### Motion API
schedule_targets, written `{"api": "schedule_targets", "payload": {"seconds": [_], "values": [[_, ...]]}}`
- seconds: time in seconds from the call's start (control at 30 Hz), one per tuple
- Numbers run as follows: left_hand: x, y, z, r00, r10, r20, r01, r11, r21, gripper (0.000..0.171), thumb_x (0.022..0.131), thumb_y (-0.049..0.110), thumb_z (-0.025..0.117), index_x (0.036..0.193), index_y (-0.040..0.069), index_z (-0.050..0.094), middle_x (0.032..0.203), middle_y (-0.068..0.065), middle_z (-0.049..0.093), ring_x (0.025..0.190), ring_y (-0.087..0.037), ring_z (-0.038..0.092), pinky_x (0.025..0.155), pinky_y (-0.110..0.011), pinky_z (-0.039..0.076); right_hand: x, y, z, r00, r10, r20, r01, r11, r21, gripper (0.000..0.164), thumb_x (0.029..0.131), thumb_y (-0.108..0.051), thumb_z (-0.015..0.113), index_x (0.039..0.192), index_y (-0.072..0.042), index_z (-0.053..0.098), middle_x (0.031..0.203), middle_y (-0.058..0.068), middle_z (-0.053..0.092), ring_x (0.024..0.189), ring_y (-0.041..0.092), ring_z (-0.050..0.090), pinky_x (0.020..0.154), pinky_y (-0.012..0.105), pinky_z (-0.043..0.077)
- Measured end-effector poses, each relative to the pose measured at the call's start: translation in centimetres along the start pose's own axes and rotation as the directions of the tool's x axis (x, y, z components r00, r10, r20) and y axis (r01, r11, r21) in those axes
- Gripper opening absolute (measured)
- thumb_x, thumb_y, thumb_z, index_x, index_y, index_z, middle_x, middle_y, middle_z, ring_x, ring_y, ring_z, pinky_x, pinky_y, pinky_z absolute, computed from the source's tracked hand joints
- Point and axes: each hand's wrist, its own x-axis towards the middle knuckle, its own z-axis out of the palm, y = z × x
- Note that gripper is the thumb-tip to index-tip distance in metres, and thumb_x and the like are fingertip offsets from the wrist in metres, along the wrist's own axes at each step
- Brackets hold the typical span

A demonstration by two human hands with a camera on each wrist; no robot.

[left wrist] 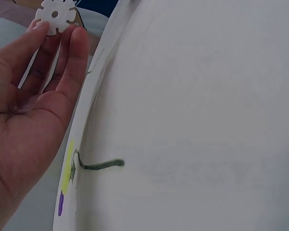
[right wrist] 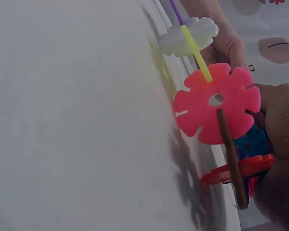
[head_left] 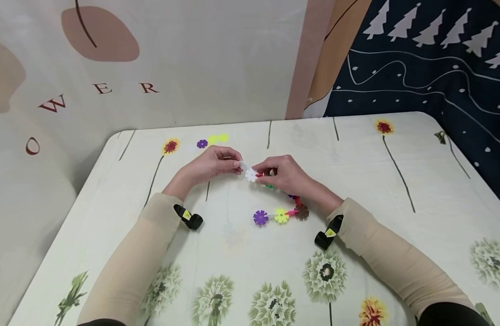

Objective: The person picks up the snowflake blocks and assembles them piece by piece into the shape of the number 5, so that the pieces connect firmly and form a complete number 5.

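Smooth plastic discs [right wrist: 204,113], matt cloth sleeves [head_left: 396,256], smooth matt tabletop [head_left: 241,253].

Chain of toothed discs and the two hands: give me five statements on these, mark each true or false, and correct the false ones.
1. The left hand pinches a white disc. True.
2. The chain's end away from the hands is a green disc. False: it is a purple disc.
3. The right hand grips part of the chain. True.
4. In the right wrist view, a yellow disc seen edge-on meets the pink disc. True.
5. Beyond the left hand lie only red discs. False: a second purple disc and yellow discs lie there.
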Motion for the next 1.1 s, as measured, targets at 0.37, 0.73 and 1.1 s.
{"api": "schedule_targets", "payload": {"seconds": [0.37, 0.73, 1.1], "values": [[0.17, -0.09, 0.32, 0.999, 0.015, -0.033, -0.014, 1.0, 0.027, 0.012, 0.099, -0.005, 0.063, 0.108, -0.003, 0.071, 0.106, -0.016, 0.064, 0.09, -0.025, 0.069, 0.092, -0.038, 0.058, 0.06, 0.26, -0.33, 0.999, -0.021, 0.035, 0.022, 1.0, -0.003, 0.032, 0.087, -0.009, 0.084, 0.117, -0.005, 0.078, 0.095, -0.004, 0.075, 0.075, 0.015, 0.056, 0.067, 0.028, 0.048], [0.0, -0.07, 0.36, 1.0, 0.024, -0.009, -0.023, 0.999, 0.044, 0.012, 0.098, -0.007, 0.063, 0.105, -0.003, 0.072, 0.102, -0.016, 0.065, 0.089, -0.023, 0.07, 0.09, -0.039, 0.059, 0.06, 0.29, -0.3, 0.999, -0.033, 0.034, 0.032, 0.999, 0.011, 0.032, 0.085, -0.01, 0.086, 0.116, -0.005, 0.078, 0.093, -0.004, 0.075, 0.074, 0.016, 0.055, 0.066, 0.028, 0.047], [0.1, -0.23, 0.61, 0.999, 0.033, 0.015, -0.034, 0.998, 0.045, 0.012, 0.097, -0.006, 0.065, 0.105, -0.003, 0.073, 0.102, -0.015, 0.068, 0.09, -0.024, 0.07, 0.09, -0.038, 0.058, 0.14, 0.07, -0.01, 1.0, 0.02, -0.012, -0.02, 1.0, 0.015, 0.034, 0.078, -0.014, 0.092, 0.109, -0.007, 0.081, 0.088, -0.004, 0.076, 0.075, 0.013, 0.062, 0.065, 0.026, 0.05]]}}
